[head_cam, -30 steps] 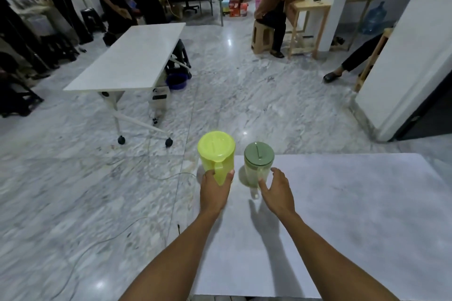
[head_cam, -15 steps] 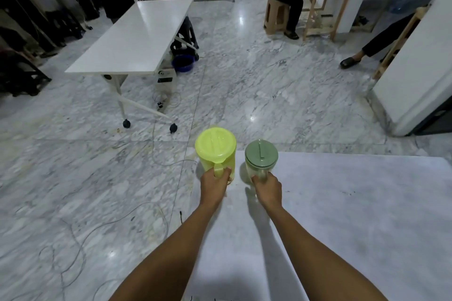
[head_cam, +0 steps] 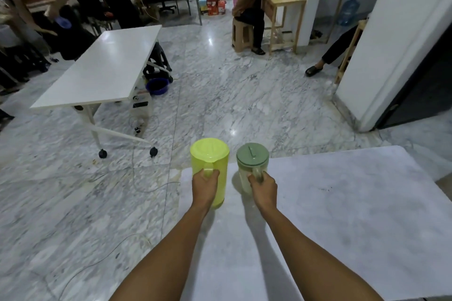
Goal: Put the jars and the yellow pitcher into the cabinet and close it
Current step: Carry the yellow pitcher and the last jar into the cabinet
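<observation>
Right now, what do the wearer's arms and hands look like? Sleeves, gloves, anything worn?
Both forearms are bare up to the bottom edge of the frame: no sleeve shows. The left hand and right hand wear no gloves. No watch, band or ring is visible on either wrist or on the fingers that show. No cables, markers or tape on the arms.

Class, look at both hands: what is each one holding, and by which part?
The left hand grips the yellow pitcher by its handle. The right hand grips the green-lidded jar by its handle too.
</observation>
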